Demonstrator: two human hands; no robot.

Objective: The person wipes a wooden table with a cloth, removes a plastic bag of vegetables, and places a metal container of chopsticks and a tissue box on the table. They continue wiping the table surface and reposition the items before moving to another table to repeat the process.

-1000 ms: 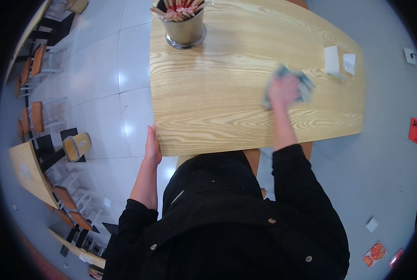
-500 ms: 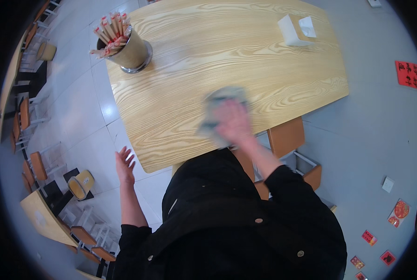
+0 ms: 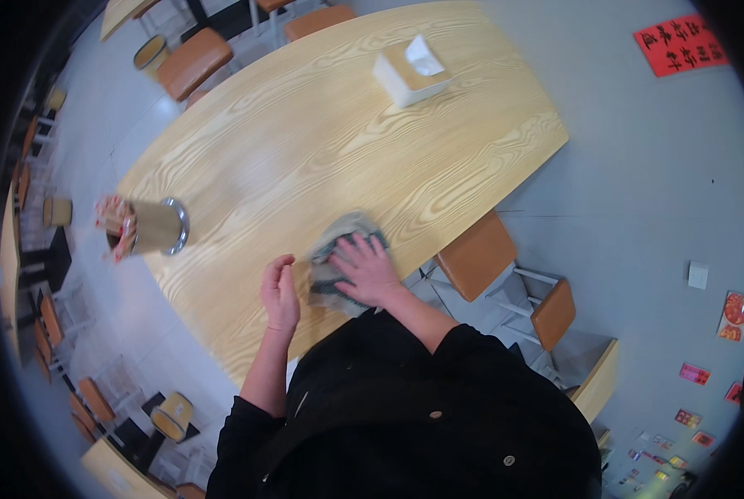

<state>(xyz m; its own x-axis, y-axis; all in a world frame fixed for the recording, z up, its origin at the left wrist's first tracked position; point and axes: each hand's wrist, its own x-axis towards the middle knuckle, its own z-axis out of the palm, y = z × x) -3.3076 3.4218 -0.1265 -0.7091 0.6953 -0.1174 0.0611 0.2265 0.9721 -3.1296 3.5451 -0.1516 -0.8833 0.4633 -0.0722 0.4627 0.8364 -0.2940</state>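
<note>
Right hand [image 3: 365, 273] splayed flat on cloth [image 3: 351, 223], centre | left hand [image 3: 281, 298] open alongside | black-lettered red sign [image 3: 680, 46], upper right

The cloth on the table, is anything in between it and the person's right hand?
Nothing visible is: the right hand lies spread on top of the cloth. The left hand is beside it, to the left. The tissue box and stick holder stand away from both hands.

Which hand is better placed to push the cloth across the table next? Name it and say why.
Probably the right: the right hand lies palm-down on the cloth, which rests on the table. The left hand is beside it, holding nothing visible.
</note>
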